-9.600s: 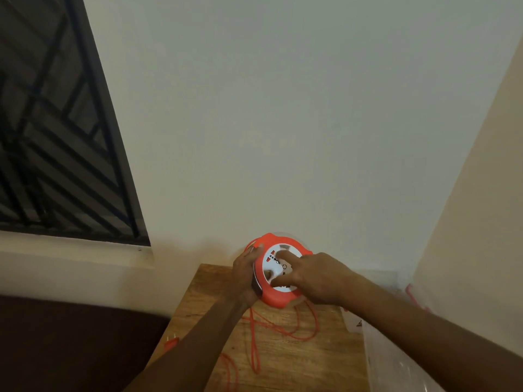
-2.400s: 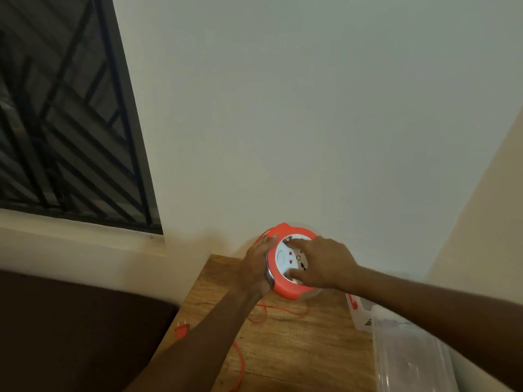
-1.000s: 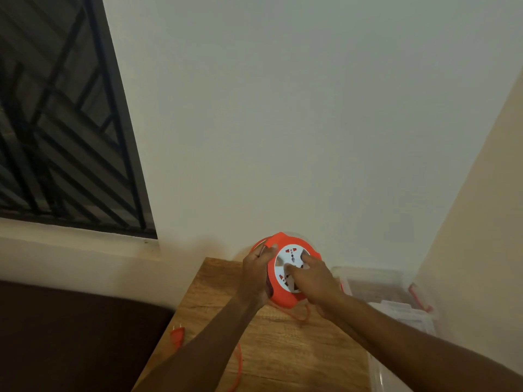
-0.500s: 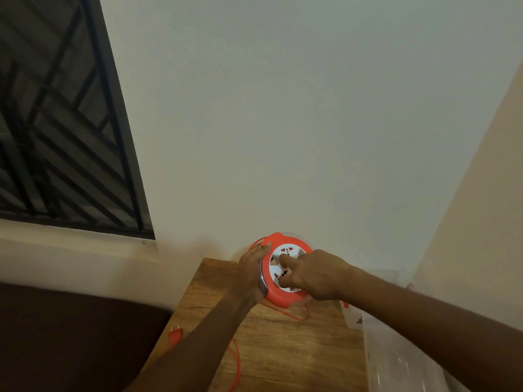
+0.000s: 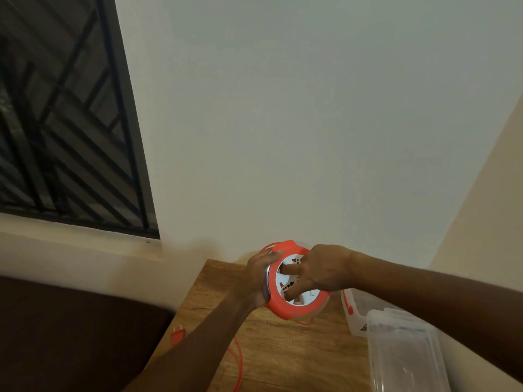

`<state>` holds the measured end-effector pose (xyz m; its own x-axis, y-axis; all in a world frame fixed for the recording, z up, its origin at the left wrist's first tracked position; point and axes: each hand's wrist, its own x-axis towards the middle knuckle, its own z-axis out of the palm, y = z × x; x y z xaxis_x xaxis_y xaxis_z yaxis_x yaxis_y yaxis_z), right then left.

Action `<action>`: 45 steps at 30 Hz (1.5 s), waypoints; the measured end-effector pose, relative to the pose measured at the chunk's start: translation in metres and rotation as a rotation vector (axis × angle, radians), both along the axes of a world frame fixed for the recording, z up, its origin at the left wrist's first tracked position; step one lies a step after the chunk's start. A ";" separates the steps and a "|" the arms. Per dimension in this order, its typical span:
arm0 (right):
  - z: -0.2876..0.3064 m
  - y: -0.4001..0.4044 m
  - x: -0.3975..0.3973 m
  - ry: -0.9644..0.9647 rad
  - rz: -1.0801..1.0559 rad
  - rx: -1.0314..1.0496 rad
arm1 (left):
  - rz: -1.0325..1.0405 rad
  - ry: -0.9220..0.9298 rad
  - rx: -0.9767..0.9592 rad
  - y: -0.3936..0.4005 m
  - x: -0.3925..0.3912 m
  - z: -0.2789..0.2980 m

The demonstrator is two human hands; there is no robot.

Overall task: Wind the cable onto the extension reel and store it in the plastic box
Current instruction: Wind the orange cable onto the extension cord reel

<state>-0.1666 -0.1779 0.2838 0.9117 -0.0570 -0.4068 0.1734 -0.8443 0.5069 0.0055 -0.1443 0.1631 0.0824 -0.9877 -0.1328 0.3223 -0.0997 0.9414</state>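
An orange extension reel (image 5: 285,305) with a white socket face is held upright above the far end of a wooden table (image 5: 283,355). My left hand (image 5: 261,274) grips its left rim. My right hand (image 5: 319,271) lies on the white face with fingers pressed into it. A short length of orange cable (image 5: 239,363) trails down across the table, and its orange plug (image 5: 177,333) hangs at the table's left edge. The clear plastic box (image 5: 352,315) stands at the right, partly behind my right forearm.
A clear plastic lid (image 5: 404,352) lies at the table's right side, in front of the box. White walls close in behind and at the right. A barred window (image 5: 62,123) is at the left, a dark surface (image 5: 70,335) below it.
Over the earlier frames my right hand has circled on the reel's face, and the loose cable loops on the table have shrunk to one short strand. The plug has come up to the table's edge.
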 end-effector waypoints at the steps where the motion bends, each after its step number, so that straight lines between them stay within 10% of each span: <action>1: 0.001 0.001 0.000 0.010 0.010 0.002 | -0.008 0.007 0.006 0.001 -0.001 0.001; 32: -0.006 0.009 0.002 0.134 0.157 -0.156 | -0.172 0.064 0.113 0.009 -0.004 0.011; 39: -0.032 0.004 -0.001 -0.242 -0.264 0.006 | -0.010 0.115 0.021 0.006 0.000 0.006; 45: -0.060 0.033 0.007 -0.986 -0.986 0.396 | 0.135 0.162 -0.069 0.008 -0.013 0.016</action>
<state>-0.1598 -0.1446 0.2240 0.4820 -0.8498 0.2134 -0.8250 -0.5222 -0.2161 -0.0075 -0.1364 0.1792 0.1978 -0.9763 -0.0874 0.4757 0.0176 0.8794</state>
